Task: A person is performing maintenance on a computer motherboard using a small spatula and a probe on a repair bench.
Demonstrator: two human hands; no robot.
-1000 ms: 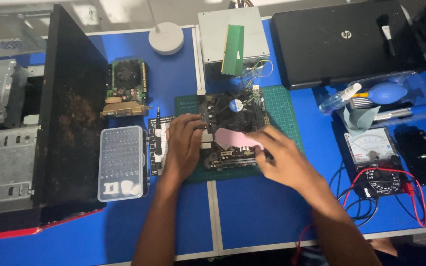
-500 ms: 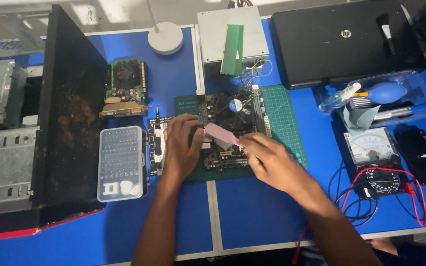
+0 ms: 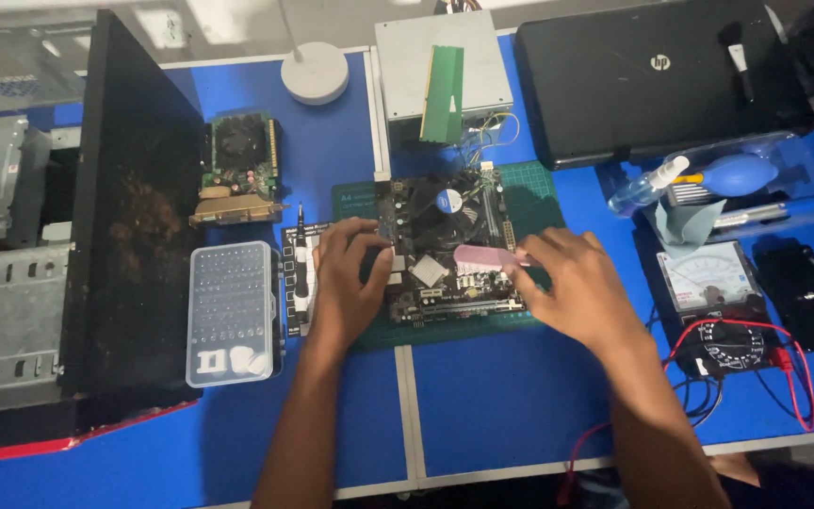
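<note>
The pink brush [image 3: 482, 255] has been swung flat across the motherboard [image 3: 449, 250] on the green mat [image 3: 529, 188], mid-bench. It is gripped by the right hand [image 3: 572, 283]; the board's left edge is pinned by the left hand [image 3: 346, 273], fingers spread.

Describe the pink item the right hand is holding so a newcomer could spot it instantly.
Start at the green cutting mat mid-table; the dark motherboard lies on it. The right hand holds a small pink brush over the board's right half. It is the only pink thing there.
</note>
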